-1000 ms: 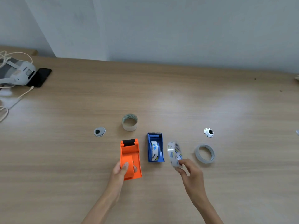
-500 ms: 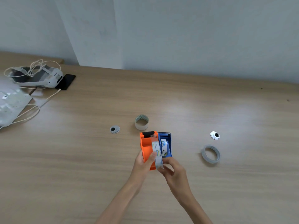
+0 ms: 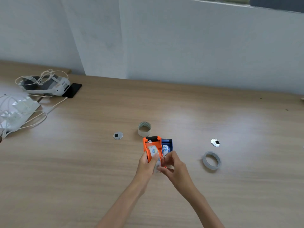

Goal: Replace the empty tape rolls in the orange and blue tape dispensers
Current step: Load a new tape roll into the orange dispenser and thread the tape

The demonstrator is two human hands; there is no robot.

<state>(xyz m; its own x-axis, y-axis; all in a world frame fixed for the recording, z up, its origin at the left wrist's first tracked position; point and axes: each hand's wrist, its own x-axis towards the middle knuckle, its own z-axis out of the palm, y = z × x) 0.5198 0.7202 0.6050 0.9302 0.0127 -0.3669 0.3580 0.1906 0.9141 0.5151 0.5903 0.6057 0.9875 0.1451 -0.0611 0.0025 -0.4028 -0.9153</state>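
The orange tape dispenser point(image 3: 151, 142) is lifted slightly at the table's middle, with my left hand point(image 3: 146, 163) gripping its left side. A clear tape roll point(image 3: 154, 151) with blue print sits partly inside it. My right hand point(image 3: 172, 167) pinches the near edge of that roll. The blue tape dispenser point(image 3: 167, 143) lies just right of the orange one, with a tape roll point(image 3: 165, 148) inside it. An empty cardboard core point(image 3: 144, 128) stands behind the dispensers. A grey ring-shaped roll point(image 3: 211, 160) lies flat on the right.
Two round metal discs lie on the wooden table, one on the left point(image 3: 118, 135), the other on the right point(image 3: 215, 142). A white headset point(image 3: 47, 84), a black phone point(image 3: 73, 90), cables and a white pack point(image 3: 16, 111) occupy the far left. The wall runs behind.
My right hand carried the clear tape roll from beside the blue dispenser into the orange one. My left hand lifted the orange dispenser and brought it against the blue one. The view tilted up.
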